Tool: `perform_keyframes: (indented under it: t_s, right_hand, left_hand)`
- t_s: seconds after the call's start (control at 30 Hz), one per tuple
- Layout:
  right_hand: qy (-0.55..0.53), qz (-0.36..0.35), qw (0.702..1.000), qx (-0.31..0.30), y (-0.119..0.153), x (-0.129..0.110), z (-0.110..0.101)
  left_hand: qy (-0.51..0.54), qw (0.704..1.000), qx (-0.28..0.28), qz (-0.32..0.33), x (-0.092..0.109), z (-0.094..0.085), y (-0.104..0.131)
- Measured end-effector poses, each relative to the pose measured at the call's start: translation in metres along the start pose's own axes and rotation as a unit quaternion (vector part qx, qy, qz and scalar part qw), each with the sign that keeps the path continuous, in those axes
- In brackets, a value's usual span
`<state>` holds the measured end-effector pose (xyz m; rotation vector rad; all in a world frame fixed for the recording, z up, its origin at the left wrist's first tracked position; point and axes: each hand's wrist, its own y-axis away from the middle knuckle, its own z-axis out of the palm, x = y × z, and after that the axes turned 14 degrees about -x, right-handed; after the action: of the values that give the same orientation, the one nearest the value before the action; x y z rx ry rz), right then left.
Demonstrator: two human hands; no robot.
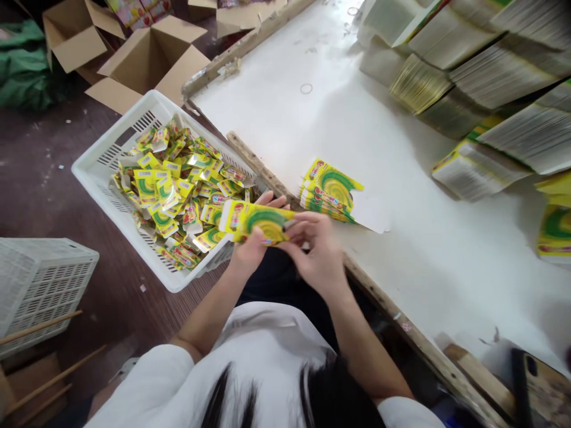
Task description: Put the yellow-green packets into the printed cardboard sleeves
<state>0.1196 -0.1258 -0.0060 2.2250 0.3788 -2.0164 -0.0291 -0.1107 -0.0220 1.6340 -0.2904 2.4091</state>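
Note:
A yellow and green printed carton (263, 222) is held level between both hands, over the table edge. My left hand (252, 246) grips its left half, thumb on the near side and fingers behind. At its right end my right hand (314, 244) pinches the carton with bent fingers, slightly blurred. Just right of the hands, a fanned stack of similar flat cartons (332, 190) lies on the white table (401, 261). To the left, a white plastic basket (96, 172) holds many small yellow-green boxes (178, 190).
Bundled card stacks (482, 71) stand at the upper right. A phone (542, 380) lies at the lower right. Open cardboard boxes (147, 62) sit on the floor at the upper left, and a white crate (49, 285) stands at the left. A wooden strip (392, 315) edges the table.

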Motion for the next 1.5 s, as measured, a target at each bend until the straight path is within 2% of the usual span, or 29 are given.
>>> perform_keyframes:
  t_s: [0.07,0.13,0.27,0.33,0.43,0.5,0.63,0.7,0.8,0.9,0.97,1.03,1.07,1.13,1.2,1.27,1.37,1.43,1.5]
  right_hand:
    - [-0.031,0.007,0.999,-0.031,0.004,0.000,0.018]
    - [-0.060,0.000,0.996,-0.066,0.007,-0.001,0.028]
    - [-0.097,-0.004,0.981,-0.168,0.007,-0.002,0.030]
    - [-0.091,0.018,0.983,-0.156,0.005,0.001,0.029]
    - [-0.112,0.051,0.988,-0.098,0.003,0.009,0.025]
    - [-0.137,0.051,0.987,-0.070,0.002,0.012,0.022]
    - [-0.092,0.042,0.994,-0.049,0.003,0.005,0.015]
    - [-0.013,0.015,0.999,-0.029,0.003,-0.002,0.009]
    - [0.149,-0.054,0.987,0.019,0.003,-0.011,-0.005]
    - [0.291,-0.094,0.951,0.030,0.002,-0.015,-0.016]
    - [0.332,-0.130,0.934,-0.016,0.001,-0.015,-0.015]
    - [0.337,-0.176,0.924,-0.048,0.002,-0.015,-0.010]
    - [0.329,-0.191,0.924,-0.040,0.003,-0.014,-0.006]
    - [0.279,-0.185,0.942,0.033,0.004,-0.013,0.000]
    - [0.170,-0.135,0.972,0.093,0.005,-0.010,0.003]
    - [0.028,-0.066,0.996,0.056,0.003,-0.005,0.004]
    - [-0.134,0.026,0.987,-0.089,-0.001,-0.001,0.006]
    - [-0.166,0.057,0.976,-0.128,-0.004,-0.002,0.007]
    - [-0.154,0.068,0.977,-0.130,-0.006,-0.003,0.008]
  left_hand:
    - [0.083,0.994,0.070,0.031,0.007,0.010,-0.009]
    - [0.119,0.984,0.117,0.055,0.015,0.016,-0.015]
    - [0.078,0.976,0.165,0.114,0.016,0.017,-0.016]
    - [0.046,0.981,0.151,0.116,0.007,0.012,-0.011]
    - [0.017,0.994,0.068,0.086,-0.005,0.001,0.001]
    - [0.001,0.996,0.043,0.078,-0.010,-0.007,0.007]
    - [-0.051,0.985,0.154,0.062,-0.007,-0.016,0.011]
    - [-0.092,0.980,0.170,0.057,0.003,-0.019,0.012]
    - [-0.177,0.974,0.111,0.084,0.034,-0.023,0.017]
    - [-0.325,0.937,0.043,0.125,0.068,-0.027,0.022]
    - [-0.450,0.888,-0.029,0.087,0.080,-0.026,0.024]
    - [-0.521,0.848,-0.098,0.014,0.078,-0.023,0.023]
    - [-0.532,0.839,-0.112,-0.021,0.074,-0.021,0.021]
    - [-0.536,0.836,-0.103,-0.055,0.062,-0.019,0.019]
    - [-0.538,0.838,-0.078,-0.032,0.051,-0.017,0.017]
    - [-0.535,0.841,-0.078,0.024,0.044,-0.015,0.017]
    - [-0.530,0.839,-0.104,0.069,0.037,-0.012,0.017]
    - [-0.537,0.831,-0.121,0.080,0.034,-0.012,0.018]
    - [-0.538,0.827,-0.132,0.097,0.030,-0.011,0.019]
